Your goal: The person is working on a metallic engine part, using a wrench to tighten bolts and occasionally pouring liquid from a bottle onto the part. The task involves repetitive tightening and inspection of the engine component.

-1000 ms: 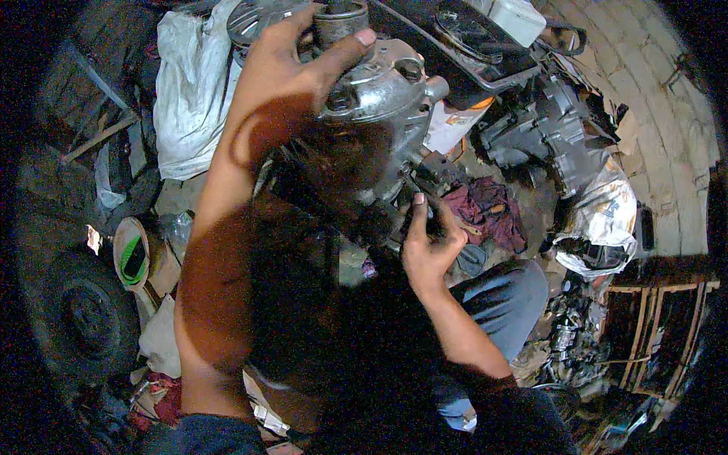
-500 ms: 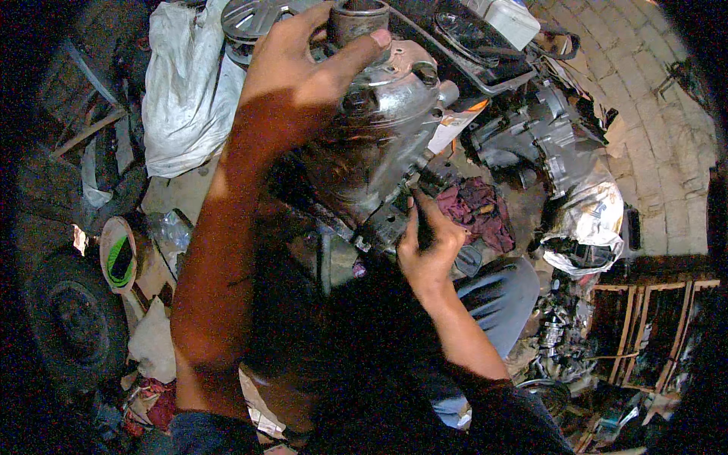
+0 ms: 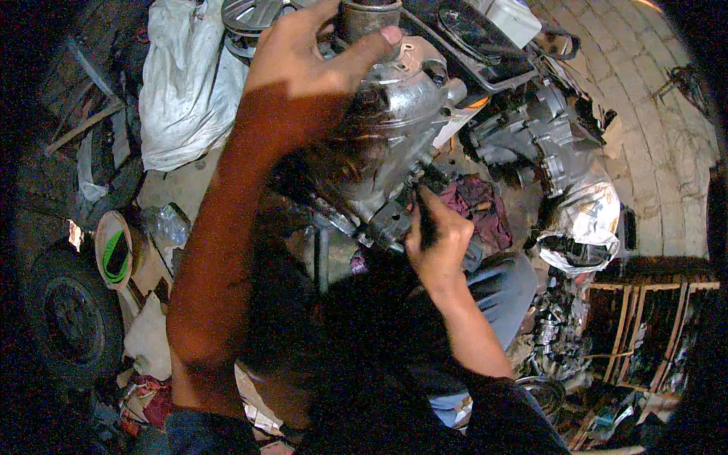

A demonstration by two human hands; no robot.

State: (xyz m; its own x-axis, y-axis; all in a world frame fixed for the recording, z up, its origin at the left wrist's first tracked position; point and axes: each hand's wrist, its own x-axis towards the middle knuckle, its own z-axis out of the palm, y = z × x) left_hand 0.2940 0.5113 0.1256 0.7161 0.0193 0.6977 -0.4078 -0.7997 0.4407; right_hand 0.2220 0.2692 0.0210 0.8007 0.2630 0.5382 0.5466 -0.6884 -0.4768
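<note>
A greasy metal gearbox housing (image 3: 398, 106) stands tilted in front of me, with a round tube-like neck (image 3: 370, 17) at its top. My left hand (image 3: 311, 57) is wrapped round that neck, thumb on its right side. Low on the housing's right side, my right hand (image 3: 441, 241) is closed, its index finger stretched up to the flange edge near a small bolt-like part (image 3: 415, 176). Whatever its fingers pinch is hidden in shadow. A dark block-like bracket (image 3: 390, 221) sits at the housing's lower edge, just left of my right hand.
A maroon rag (image 3: 479, 212) lies right of the housing. Beyond it rest another gearbox casing (image 3: 531, 140) and a white sack (image 3: 588, 220) of parts. A black tray (image 3: 485, 57) is at the back. On the left are a white sack (image 3: 186, 91), a bucket (image 3: 114, 246) and a tyre (image 3: 76, 315).
The housing has shifted slightly right in the picture, with my left hand still round its neck. My right hand has moved a little right and its fingertips are slightly farther along the flange.
</note>
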